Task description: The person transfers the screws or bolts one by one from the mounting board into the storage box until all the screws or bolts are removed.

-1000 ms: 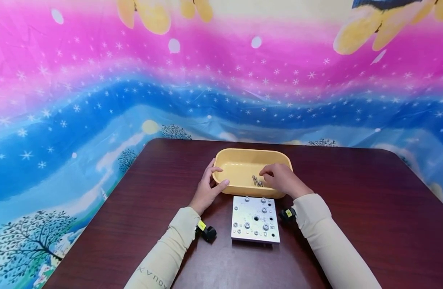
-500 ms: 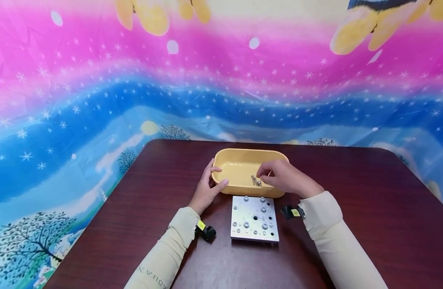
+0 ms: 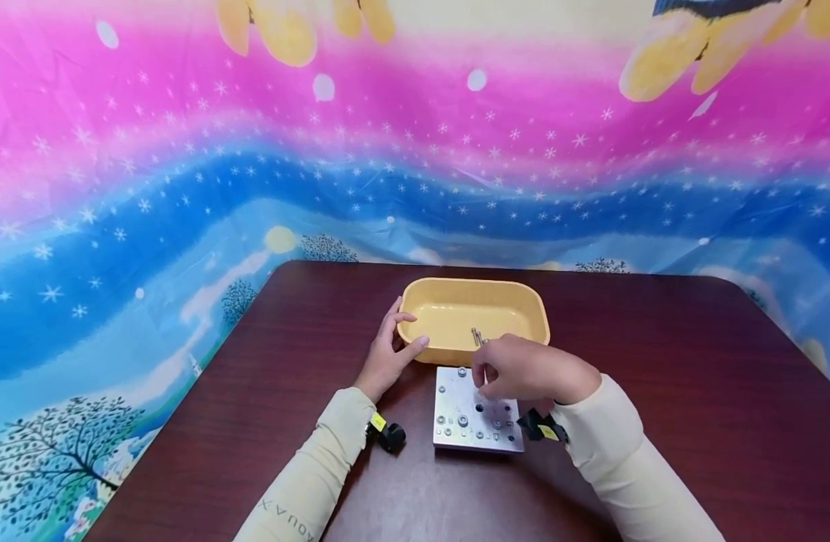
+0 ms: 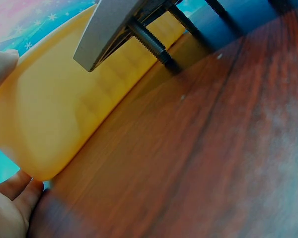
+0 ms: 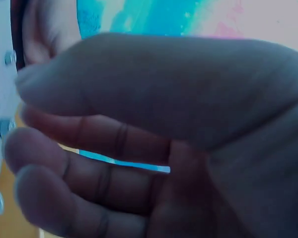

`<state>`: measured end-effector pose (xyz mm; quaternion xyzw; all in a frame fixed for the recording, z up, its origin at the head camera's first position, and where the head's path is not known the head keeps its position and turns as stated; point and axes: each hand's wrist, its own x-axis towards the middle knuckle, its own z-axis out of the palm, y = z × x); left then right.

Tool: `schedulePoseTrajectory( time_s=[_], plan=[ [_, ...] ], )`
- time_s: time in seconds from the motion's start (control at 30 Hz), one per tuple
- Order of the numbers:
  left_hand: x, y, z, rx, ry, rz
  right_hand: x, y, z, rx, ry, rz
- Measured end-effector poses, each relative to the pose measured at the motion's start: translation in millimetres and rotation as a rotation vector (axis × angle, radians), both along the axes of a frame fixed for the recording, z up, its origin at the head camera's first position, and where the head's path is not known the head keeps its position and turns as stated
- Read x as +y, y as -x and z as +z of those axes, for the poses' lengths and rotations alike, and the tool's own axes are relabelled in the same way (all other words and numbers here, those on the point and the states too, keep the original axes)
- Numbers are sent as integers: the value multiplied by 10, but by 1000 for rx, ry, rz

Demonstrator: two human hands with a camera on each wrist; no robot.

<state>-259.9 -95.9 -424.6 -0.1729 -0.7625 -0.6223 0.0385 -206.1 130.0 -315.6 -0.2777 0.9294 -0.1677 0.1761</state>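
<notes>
The left hand (image 3: 387,354) is gripping a yellow bin (image 3: 443,320); the right hand (image 3: 528,369), fingers bent (hold unclear), is overhanging a silvery, bolt-studded plate (image 3: 453,404).

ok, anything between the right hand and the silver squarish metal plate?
Nothing visible. The right hand is over the far right part of the silver squarish metal plate. The yellow oblong plastic-looking tray, held by the left hand, sits beyond the plate's far edge, not over it.
</notes>
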Motion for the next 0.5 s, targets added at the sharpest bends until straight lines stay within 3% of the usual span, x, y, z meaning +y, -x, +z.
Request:
schedulePoseTrajectory(
  time_s=[0.2, 0.5],
  plan=[
    [-9, 5, -17, -6, 3, -12, -113, -151, -25, -107, -72, -54],
    [-6, 15, 4, 3, 11, -2, -174, -203, -98, -57, -159, -23]
  ],
)
